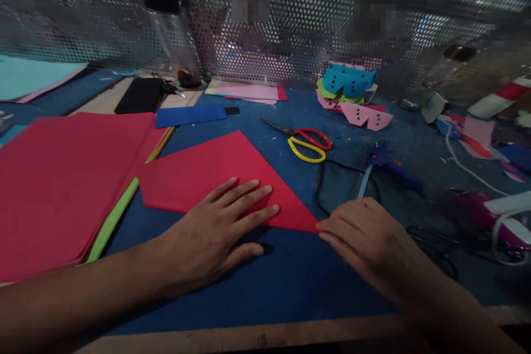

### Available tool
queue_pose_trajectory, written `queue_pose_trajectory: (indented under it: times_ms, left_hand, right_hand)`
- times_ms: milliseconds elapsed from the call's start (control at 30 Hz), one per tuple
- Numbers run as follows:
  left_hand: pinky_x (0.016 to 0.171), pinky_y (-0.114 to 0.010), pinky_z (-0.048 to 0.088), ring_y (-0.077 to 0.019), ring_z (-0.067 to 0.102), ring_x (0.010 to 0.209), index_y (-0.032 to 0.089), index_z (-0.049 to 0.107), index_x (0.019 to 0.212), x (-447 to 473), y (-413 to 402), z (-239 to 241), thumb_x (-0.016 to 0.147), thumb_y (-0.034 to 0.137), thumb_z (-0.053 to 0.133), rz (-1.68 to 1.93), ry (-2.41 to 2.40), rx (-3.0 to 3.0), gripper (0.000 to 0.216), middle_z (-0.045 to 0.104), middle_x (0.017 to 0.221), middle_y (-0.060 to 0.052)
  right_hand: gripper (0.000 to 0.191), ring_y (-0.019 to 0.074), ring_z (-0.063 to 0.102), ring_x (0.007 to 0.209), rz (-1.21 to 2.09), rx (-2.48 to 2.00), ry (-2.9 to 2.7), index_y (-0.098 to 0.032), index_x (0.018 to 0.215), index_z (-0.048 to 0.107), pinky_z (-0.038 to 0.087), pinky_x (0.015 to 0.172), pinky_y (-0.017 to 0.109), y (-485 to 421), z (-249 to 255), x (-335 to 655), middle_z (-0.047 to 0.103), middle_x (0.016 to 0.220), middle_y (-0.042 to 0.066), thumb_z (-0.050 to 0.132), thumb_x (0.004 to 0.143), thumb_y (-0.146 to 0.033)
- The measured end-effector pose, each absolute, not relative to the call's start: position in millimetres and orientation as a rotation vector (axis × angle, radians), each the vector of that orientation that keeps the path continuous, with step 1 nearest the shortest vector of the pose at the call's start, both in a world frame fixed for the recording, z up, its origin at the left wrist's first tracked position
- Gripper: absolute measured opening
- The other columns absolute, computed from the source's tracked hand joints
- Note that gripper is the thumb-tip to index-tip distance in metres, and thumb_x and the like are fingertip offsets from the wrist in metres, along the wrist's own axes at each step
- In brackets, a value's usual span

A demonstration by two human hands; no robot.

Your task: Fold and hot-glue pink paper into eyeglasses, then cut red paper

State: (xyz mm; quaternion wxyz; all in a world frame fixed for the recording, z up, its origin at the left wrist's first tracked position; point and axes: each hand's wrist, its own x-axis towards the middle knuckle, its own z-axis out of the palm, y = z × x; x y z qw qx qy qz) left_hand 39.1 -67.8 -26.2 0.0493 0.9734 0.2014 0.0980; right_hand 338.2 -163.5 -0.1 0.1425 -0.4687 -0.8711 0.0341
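Note:
A folded sheet of red paper (207, 163) lies on the blue table top, tapering to a point at its right. My left hand (226, 221) rests flat on its lower middle, fingers spread and the thumb on the table. At the pointed right tip, my right hand (360, 232) pinches the paper between closed fingers. Just beyond the sheet lie scissors (305, 141) with one red and one yellow handle. A dark blue glue gun (390, 166) with a pale glue stick in it is beyond my right hand.
To the left is a stack of red and green sheets (74, 182). Behind are a black phone (140, 95), a blue paper strip (191, 116) and cut paper masks (350, 80). Cords, a purple item (477, 210) and scraps lie right. A perforated metal panel (282, 27) stands behind.

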Motion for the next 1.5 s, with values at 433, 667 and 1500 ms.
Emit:
queue_pose_trajectory:
  times_ms: [433,667,1500]
  left_hand:
    - [0.127,-0.053,0.02,-0.0291,0.026,0.155,0.03,0.032,0.159,37,-69,-26,0.1,0.059,0.048,0.239,0.598,3.011,0.068,0.031,0.167,-0.006]
    - [0.127,-0.052,0.019,-0.0294,0.025,0.155,0.029,0.03,0.16,36,-68,-28,0.1,0.06,0.047,0.24,0.599,3.025,0.07,0.029,0.168,-0.007]
    - [0.119,-0.05,0.033,-0.0247,0.041,0.146,0.034,0.05,0.144,44,-67,-23,0.104,0.028,0.045,0.305,0.696,2.867,0.041,0.044,0.161,0.002]
  right_hand:
    - [0.015,0.0202,0.06,0.085,0.069,-1.331,-2.498,-0.02,0.101,0.068,0.036,0.082,0.04,-162,-1,336,0.067,0.088,0.004,0.054,0.102,-0.017]
    - [0.011,0.0212,0.057,0.087,-0.06,-1.3,-2.358,-0.017,0.107,0.068,0.038,0.08,0.039,-160,5,330,0.066,0.094,0.006,0.06,0.1,-0.02]
    - [0.025,0.0237,0.055,0.11,0.124,-1.135,-2.704,-0.019,0.124,0.061,0.043,0.093,0.04,-134,-3,280,0.063,0.12,0.008,0.046,0.107,-0.029]
